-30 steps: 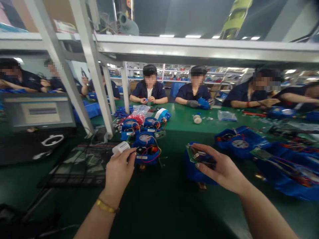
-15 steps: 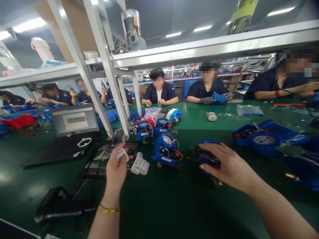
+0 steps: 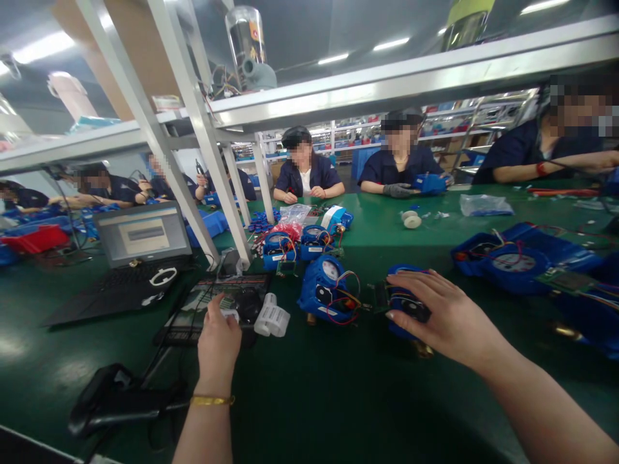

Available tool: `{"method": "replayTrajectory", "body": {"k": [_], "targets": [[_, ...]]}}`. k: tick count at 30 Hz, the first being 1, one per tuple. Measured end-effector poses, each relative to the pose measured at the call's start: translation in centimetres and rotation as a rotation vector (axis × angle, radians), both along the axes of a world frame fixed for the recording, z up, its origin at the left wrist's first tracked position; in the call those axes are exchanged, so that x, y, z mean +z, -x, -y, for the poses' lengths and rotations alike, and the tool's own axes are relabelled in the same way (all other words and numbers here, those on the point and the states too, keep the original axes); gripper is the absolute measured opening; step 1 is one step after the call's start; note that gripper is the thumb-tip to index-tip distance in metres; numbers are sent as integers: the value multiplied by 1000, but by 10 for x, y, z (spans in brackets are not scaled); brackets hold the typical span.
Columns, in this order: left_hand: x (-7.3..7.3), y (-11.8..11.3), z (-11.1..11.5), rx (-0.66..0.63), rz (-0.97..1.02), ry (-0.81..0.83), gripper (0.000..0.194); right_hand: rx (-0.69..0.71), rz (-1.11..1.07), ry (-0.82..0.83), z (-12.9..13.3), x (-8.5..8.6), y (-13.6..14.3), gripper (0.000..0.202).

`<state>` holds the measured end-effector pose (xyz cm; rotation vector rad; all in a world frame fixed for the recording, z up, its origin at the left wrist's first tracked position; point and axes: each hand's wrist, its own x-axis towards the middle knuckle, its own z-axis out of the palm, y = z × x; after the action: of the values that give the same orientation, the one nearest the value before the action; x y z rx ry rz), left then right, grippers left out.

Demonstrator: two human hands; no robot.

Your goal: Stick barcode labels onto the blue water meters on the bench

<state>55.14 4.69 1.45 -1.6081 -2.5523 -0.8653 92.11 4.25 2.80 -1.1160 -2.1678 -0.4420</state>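
My left hand (image 3: 218, 332) is closed over the mouse pad (image 3: 186, 316), with a white printed label strip (image 3: 230, 314) partly hidden in its fingers. Just beyond its fingertips is a round black mouse (image 3: 248, 304). A curled roll of white labels (image 3: 273, 320) lies to the right of that hand. My right hand (image 3: 442, 312) grips the top and side of a blue water meter (image 3: 403, 328), whose wires and small circuit board (image 3: 381, 296) stick out to the left. Between my hands stands another blue meter (image 3: 327, 290) with a white dial and loose coloured wires.
An open laptop (image 3: 145, 235) stands at left, with a black barcode scanner (image 3: 120, 396) in front. More blue meters (image 3: 278, 251) sit behind, and others (image 3: 515, 267) lie at right. Metal shelf posts (image 3: 186, 135) rise at left. Several co-workers sit across the green table (image 3: 329, 399).
My left hand has turned palm down and moved slightly left and down with the label strip. My right hand stays on its meter. A co-worker opposite has turned a blue part.
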Motion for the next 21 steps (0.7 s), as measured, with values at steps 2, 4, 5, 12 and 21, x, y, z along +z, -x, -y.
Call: {"method": "replayTrajectory", "body": {"k": [2, 4, 5, 12, 21], "targets": [[0, -1, 2, 2, -46, -26, 39, 40, -36, -28, 4, 4, 5, 43], [0, -2, 3, -21, -106, -58, 30, 82, -66, -49, 9, 7, 13, 37], [0, -3, 3, -34, -136, -75, 27, 104, -75, -53, 13, 8, 18, 35], [7, -21, 13, -97, -113, -73, 31, 289, -134, 60, 45, -12, 63, 26], [-11, -46, 12, -168, 244, 174, 38, 434, -188, 240, 59, -33, 90, 24]]}}
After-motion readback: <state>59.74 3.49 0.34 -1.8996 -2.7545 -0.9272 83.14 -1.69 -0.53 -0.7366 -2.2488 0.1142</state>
